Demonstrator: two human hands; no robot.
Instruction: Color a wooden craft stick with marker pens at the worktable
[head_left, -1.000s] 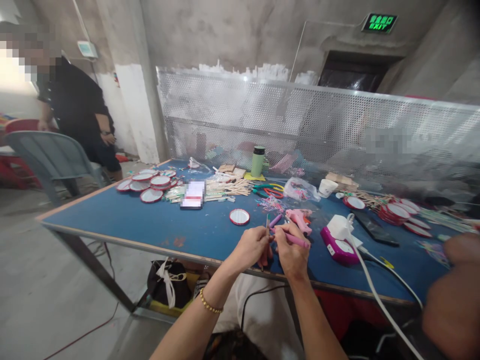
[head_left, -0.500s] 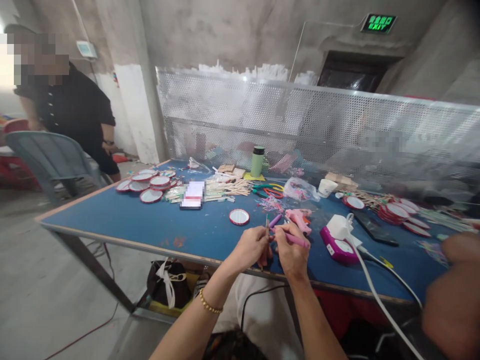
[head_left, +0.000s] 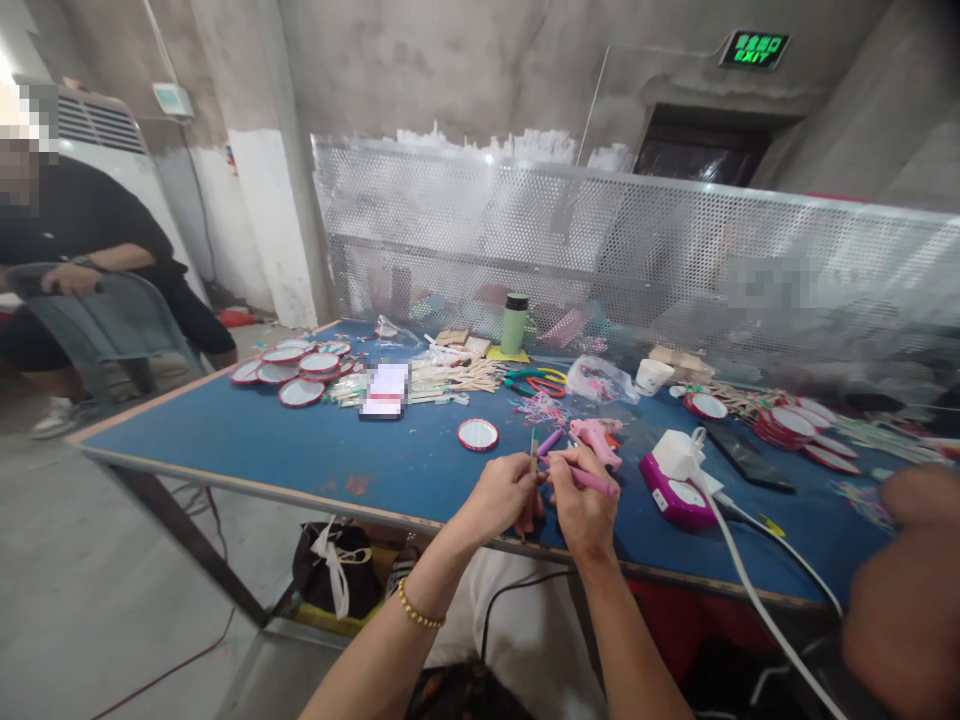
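Close to the table's front edge, my left hand (head_left: 499, 497) is closed around a thin wooden stick (head_left: 534, 450) with a green tip, held upright. My right hand (head_left: 589, 515) grips a pink-purple pen (head_left: 596, 482), its front end against or very near the stick and my left fingers. Just beyond lies a second purple pen-like piece (head_left: 551, 442). A pink glue gun (head_left: 598, 438) rests behind my right hand. To the left of my hands, a round white disc with a red rim (head_left: 478, 434) lies flat. Fingers hide the lower part of the stick.
Red-rimmed discs (head_left: 301, 391) and wooden sticks (head_left: 480, 375) cover the back left. Pliers (head_left: 536, 380), a green bottle (head_left: 514, 325) and a phone (head_left: 385, 390) lie about. A purple power strip (head_left: 679, 495) trails cables at right. Another person's arm (head_left: 904, 590) is at far right.
My hands, pen and stick stay almost in place. At the far left, the person in black has moved left and leans lower, one hand now on the grey chair's back.
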